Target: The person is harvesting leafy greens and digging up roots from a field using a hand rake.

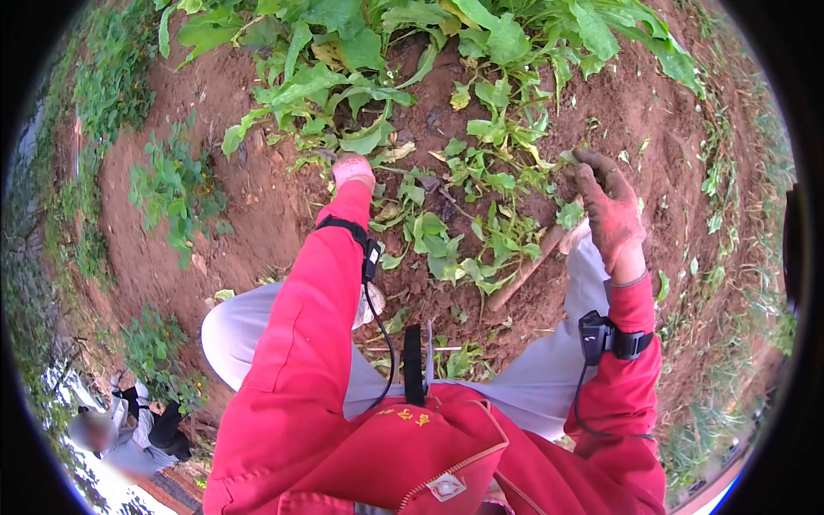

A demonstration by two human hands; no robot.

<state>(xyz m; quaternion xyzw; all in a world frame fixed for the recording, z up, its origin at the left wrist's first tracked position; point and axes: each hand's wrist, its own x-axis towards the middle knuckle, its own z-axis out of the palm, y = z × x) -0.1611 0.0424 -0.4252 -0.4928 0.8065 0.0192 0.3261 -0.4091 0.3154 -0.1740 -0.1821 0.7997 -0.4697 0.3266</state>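
My left hand (353,170) reaches down to the lower leaves of a large green leafy plant (365,51); its fingers are hidden. On the right, my right hand (608,206), in a soil-stained reddish glove, is raised over the soil with its fingers curled and apart. A small leaf shows by its fingertips, and I cannot make out whether it is held. Loose green leaves (438,245) lie on the brown soil between my hands. Below my right hand, a wooden handle (525,270) lies slanted on the ground near my right knee.
Smaller green plants (178,193) grow at the left. Weeds and grass (721,369) run along the right side. Another person (129,438) is at the lower left, some way off. My bent knees flank the soil in front of me.
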